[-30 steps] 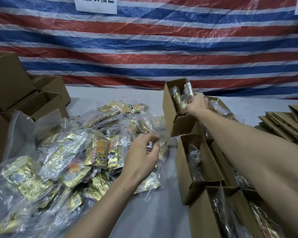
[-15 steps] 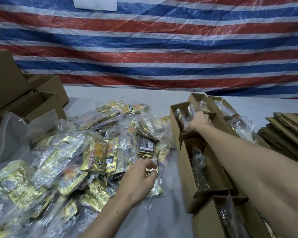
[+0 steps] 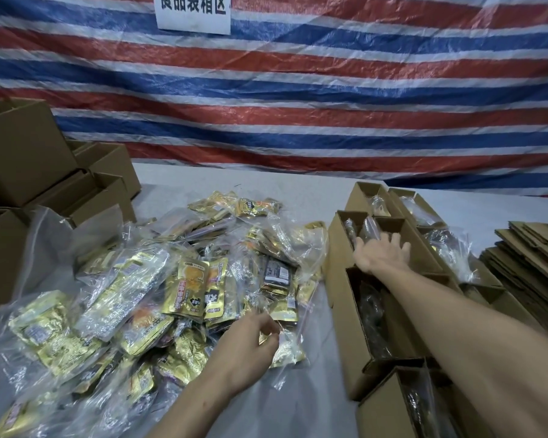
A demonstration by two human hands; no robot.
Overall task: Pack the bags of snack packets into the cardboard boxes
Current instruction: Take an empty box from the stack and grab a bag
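A heap of clear plastic bags filled with gold snack packets (image 3: 159, 289) covers the left half of the grey table. My left hand (image 3: 250, 346) reaches into the heap's near right edge and pinches the clear plastic of a bag (image 3: 285, 346) there. To the right stands a row of open cardboard boxes with bags inside. My right hand (image 3: 381, 256) lies with spread fingers over the top of one box (image 3: 339, 245) in the row's middle, pressing on the bag inside it. Another filled box (image 3: 358, 339) stands nearer to me.
Empty and closed cardboard boxes (image 3: 29, 165) are stacked at the far left. A pile of flattened cardboard (image 3: 531, 260) lies at the right edge. A striped red, white and blue tarp (image 3: 298, 90) hangs behind the table, with a white sign (image 3: 193, 11) on it.
My right hand set the lifted box down into the row and now lies spread over its top. My left hand moved nearer to me along the heap's edge and pinched a bag.
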